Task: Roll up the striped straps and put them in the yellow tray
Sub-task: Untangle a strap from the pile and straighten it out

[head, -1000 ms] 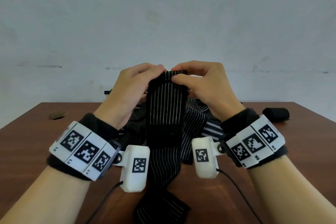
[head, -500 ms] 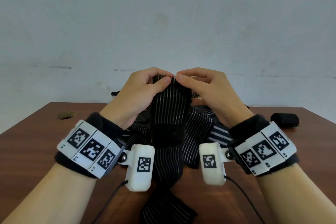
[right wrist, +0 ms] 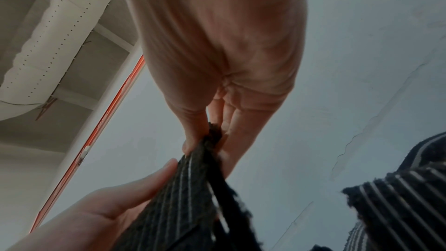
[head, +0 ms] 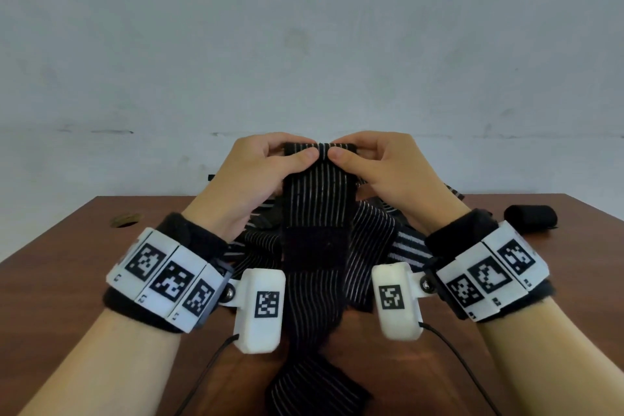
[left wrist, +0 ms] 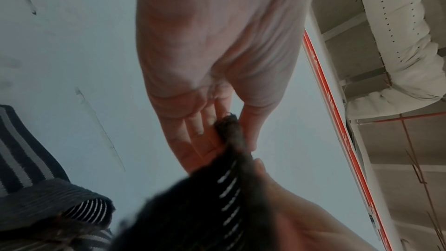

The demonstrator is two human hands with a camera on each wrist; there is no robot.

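Note:
A black strap with thin white stripes (head: 319,199) hangs upright in front of me, its top edge folded over. My left hand (head: 270,159) pinches that top edge on the left, thumb in front and fingers curled behind. My right hand (head: 368,159) pinches it on the right in the same way. The strap runs down past a plain black patch (head: 315,246) and ends on the table near me. In the left wrist view the left hand (left wrist: 229,133) clamps the strap's end (left wrist: 229,123). In the right wrist view the right hand (right wrist: 207,136) does the same. No yellow tray is in view.
A heap of more striped straps (head: 378,233) lies on the brown wooden table (head: 67,246) behind the held strap. A rolled black strap (head: 530,218) lies at the far right. A small round hole (head: 125,220) marks the table's far left. A pale wall stands behind.
Both hands have stayed on the strap's top edge and shifted their pinch, turning the top edge over. The view has tilted down slightly.

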